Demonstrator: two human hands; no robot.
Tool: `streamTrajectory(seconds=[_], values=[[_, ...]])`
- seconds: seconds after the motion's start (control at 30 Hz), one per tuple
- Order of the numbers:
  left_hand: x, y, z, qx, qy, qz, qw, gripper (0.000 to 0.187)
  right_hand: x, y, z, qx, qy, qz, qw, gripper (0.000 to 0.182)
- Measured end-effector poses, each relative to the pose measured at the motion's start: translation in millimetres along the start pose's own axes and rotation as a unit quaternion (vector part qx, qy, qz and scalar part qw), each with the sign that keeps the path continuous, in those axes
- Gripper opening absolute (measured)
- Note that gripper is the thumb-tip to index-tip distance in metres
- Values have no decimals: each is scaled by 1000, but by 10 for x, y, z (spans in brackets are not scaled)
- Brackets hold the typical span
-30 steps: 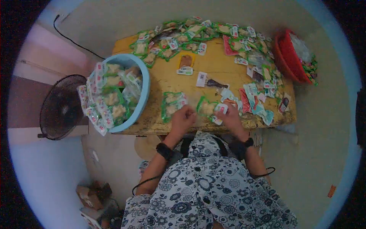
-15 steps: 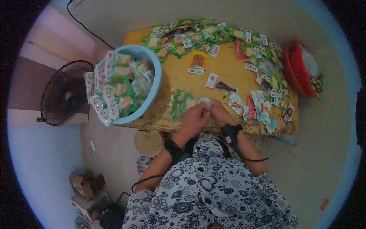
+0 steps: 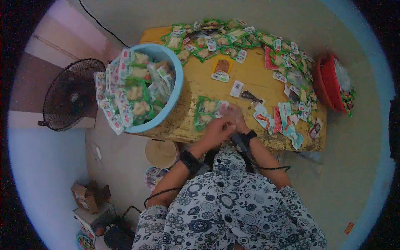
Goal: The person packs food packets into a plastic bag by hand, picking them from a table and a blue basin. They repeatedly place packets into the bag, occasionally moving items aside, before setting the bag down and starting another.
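Head camera view, looking down on a person in a floral top seated at a yellow wooden table (image 3: 196, 89). Both hands meet at the near edge of the table. The left hand (image 3: 216, 131) and the right hand (image 3: 236, 118) close together on a clear snack packet (image 3: 228, 110), fingers curled around it; the packet is mostly hidden by the hands, so its contents cannot be told. Both wrists wear dark bands.

Touching the held packet on its left lies a small stack of green-edged snack packets (image 3: 206, 111). Further left of the hands, a light blue basin (image 3: 175, 89) overhangs the table's corner, heaped with similar packets. Just right of the hands lie red and teal packets (image 3: 275, 118). Beyond the hands, a single orange packet (image 3: 222, 68) lies alone, and a long band of green packets (image 3: 221, 39) runs along the far edge. Far right stands a red basket (image 3: 327, 81). A black floor fan (image 3: 68, 93) stands well to the left.
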State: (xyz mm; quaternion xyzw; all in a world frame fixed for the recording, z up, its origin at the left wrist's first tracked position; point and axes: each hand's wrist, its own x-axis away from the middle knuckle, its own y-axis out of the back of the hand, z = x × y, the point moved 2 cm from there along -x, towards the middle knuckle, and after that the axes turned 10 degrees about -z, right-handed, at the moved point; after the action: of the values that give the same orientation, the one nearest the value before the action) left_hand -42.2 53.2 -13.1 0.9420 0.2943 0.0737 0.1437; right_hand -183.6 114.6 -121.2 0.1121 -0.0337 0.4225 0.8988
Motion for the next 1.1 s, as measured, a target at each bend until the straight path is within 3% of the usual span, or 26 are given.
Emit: streamTrajectory(seconds=[0.07, 0.17, 0.27, 0.4, 0.47, 0.57, 0.67, 0.73, 0.8, 0.87, 0.97, 1.1], values=[[-10, 123, 113, 3, 49, -12, 999, 23, -7, 40, 289, 139, -56, -13, 989, 31], [-19, 386, 312, -67, 26, -165, 984, 32, 83, 11, 513, 1, -105, -17, 994, 31], [-79, 492, 570, -219, -133, -187, 949, 42, 192, -42, 979, -195, -214, -11, 957, 31], [-106, 501, 565, -223, -154, -138, 953, 49, 146, 84, 997, -202, -212, 84, 952, 34], [-114, 462, 585, -218, -160, -142, 952, 49, 56, 171, 717, -130, -198, 89, 968, 38], [-125, 432, 626, -237, -147, -151, 949, 51, 42, 266, 824, 51, -131, 128, 982, 38], [-144, 447, 587, -233, -101, -147, 956, 54, 53, 165, 441, -140, -68, 68, 985, 39], [-168, 439, 609, -236, -99, -144, 956, 56, -22, 197, -107, -54, -17, 27, 998, 33], [-181, 430, 609, -243, -89, -135, 956, 56, -17, 220, -114, 88, 10, 27, 996, 32], [-198, 434, 590, -254, -74, -124, 956, 56, 48, 189, 330, 283, 16, 68, 956, 34], [-216, 419, 662, -222, -63, -124, 965, 56, 139, 118, 293, 51, -94, 62, 992, 37], [-225, 338, 804, -218, -49, -147, 964, 57, 115, 140, 265, 34, -99, 146, 984, 36]])
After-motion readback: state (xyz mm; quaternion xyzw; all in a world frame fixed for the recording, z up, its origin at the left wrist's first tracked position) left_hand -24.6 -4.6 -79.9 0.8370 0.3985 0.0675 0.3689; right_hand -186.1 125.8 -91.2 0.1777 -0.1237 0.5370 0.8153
